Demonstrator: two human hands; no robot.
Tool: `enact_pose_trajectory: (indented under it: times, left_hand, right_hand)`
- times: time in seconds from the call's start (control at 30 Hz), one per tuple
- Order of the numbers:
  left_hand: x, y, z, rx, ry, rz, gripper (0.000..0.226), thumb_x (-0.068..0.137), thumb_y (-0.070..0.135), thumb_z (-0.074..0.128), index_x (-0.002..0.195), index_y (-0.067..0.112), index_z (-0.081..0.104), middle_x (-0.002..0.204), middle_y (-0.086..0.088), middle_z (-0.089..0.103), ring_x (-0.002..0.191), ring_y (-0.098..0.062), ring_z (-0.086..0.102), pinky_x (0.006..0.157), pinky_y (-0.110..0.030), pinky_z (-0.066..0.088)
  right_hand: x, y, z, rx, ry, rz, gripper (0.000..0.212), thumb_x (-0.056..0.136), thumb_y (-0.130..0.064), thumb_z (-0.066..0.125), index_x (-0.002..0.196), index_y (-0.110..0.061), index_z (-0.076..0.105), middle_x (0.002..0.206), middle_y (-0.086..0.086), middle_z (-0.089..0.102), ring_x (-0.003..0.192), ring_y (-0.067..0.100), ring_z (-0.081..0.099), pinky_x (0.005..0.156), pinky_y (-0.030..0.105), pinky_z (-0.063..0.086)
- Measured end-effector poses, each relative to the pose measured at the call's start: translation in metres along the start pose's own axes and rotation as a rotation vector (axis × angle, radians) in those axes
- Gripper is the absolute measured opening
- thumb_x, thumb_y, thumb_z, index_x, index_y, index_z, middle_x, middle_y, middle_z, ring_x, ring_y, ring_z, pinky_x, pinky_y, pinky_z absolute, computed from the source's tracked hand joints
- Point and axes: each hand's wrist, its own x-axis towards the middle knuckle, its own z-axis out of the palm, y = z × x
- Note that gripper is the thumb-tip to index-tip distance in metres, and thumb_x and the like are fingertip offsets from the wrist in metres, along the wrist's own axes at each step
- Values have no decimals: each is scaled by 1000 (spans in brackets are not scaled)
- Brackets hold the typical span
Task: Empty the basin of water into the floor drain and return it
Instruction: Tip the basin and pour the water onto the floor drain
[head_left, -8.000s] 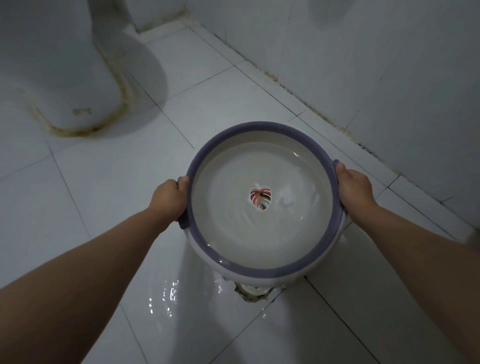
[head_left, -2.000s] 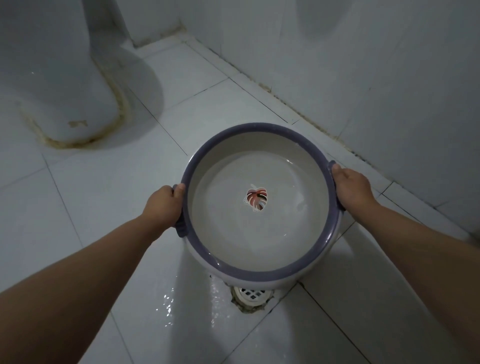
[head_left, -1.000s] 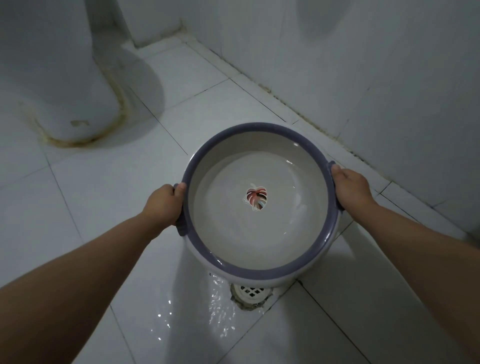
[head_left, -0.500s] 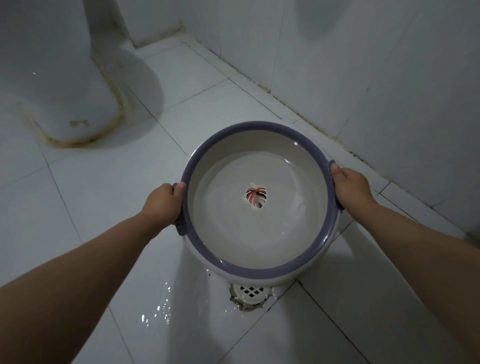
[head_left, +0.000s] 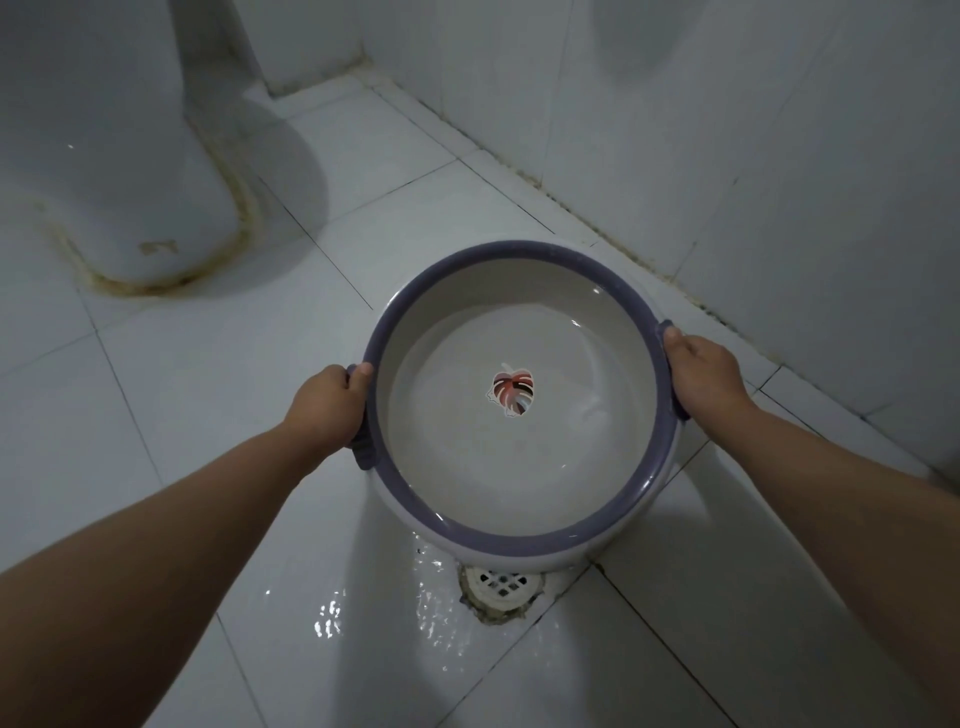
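I hold a round white basin (head_left: 519, 260) with a purple rim above the tiled floor, tipped slightly toward me. Water lies in it over a red leaf sticker on its bottom. My left hand (head_left: 327, 408) grips the purple handle on the basin's left side. My right hand (head_left: 701, 371) grips the handle on the right. Just below the basin's near edge sits the white round floor drain (head_left: 501, 590), its far part hidden by the basin. Water glistens on the floor tiles left of the drain.
A white toilet base (head_left: 130, 171) with a stained seal stands at the upper left. A tiled wall (head_left: 753, 156) runs along the right, close behind the basin. White floor tiles (head_left: 208, 374) stretch between the toilet and the basin.
The basin has stayed over the drain in both hands. The wet patch on the floor left of the drain has spread and ripples, and the water level in the basin has dropped a little.
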Motion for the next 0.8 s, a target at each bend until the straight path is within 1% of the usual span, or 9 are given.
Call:
enact_pose_trajectory:
  times: [0.13,0.3,0.43,0.5,0.57,0.67,0.8]
  left_hand:
    - [1,-1,1,-6,-1,-5,48,98,38,27,99,-2,54,91,-19,58,86,-34,57,82,-45,49]
    - [1,-1,1,-5,7,13,46,98,37,27,94,-1,53,89,-18,57,82,-32,54,79,-42,47]
    - [1,0,1,-1,4,9,42,98,37,27,90,2,50,85,-16,55,79,-29,53,72,-38,44]
    - [1,-1,1,-1,4,9,43,98,37,28,90,2,51,85,-16,55,78,-30,53,72,-38,44]
    - [0,-2,0,-6,3,17,44,98,37,28,90,0,52,86,-17,56,79,-30,53,73,-38,45]
    - [0,-3,-1,-18,-12,22,47,98,37,27,97,-2,54,89,-18,58,82,-32,56,76,-40,47]
    - [0,-3,-2,-14,-8,30,45,98,36,27,93,0,53,88,-17,58,81,-31,55,75,-39,46]
  right_hand:
    - [-1,-1,0,-4,-4,1,56,92,-50,33,80,-2,57,81,14,58,75,26,54,66,31,38]
    - [-2,-1,-1,-10,0,-9,58,92,-51,32,82,0,58,82,15,59,75,26,54,67,32,39]
    - [-4,-1,-1,-23,1,-10,60,92,-52,31,84,1,59,80,15,58,72,25,53,64,31,38]
    - [-4,-1,-2,-27,1,-18,59,92,-51,31,81,0,58,79,15,58,71,25,52,63,31,37]
    - [-4,-1,-2,-34,2,-28,61,93,-50,31,83,3,58,79,15,58,71,25,52,63,31,37]
    - [-4,0,-2,-33,-4,-20,62,93,-50,31,87,5,59,80,15,58,72,25,52,64,31,37]
    - [-5,0,-3,-38,-5,-28,60,94,-48,31,87,6,59,80,14,56,71,23,51,58,30,36]
